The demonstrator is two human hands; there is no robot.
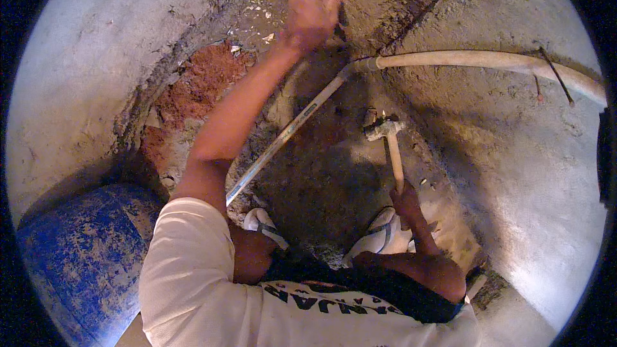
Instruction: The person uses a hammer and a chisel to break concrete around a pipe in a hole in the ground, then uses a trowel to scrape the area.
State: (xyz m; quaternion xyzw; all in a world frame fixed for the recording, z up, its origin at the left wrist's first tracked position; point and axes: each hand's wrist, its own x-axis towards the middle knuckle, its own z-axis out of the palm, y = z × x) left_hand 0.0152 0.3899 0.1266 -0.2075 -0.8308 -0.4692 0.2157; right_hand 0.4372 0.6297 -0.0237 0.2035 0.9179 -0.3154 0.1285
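Note:
My left hand [313,12] is raised against the rough plastered wall, its fingers curled around a dark rod-like tool [342,21]. A round end of it shows above the fist; blur hides its exact kind. My right hand [406,202] grips the lower end of a hammer's wooden handle, low near my right foot. The worn metal head of the hammer [385,127] points away from me, below the pipe elbow [365,64]. A grey plastic pipe [294,127] bearing print slants from that elbow down toward my left arm.
A paler pipe [462,59] runs right from the elbow along the wall, beside a long nail [556,77]. Broken plaster bares reddish masonry [202,82] at left. A blue drum [87,255] stands lower left. My sandalled feet [378,233] are on the dark ground.

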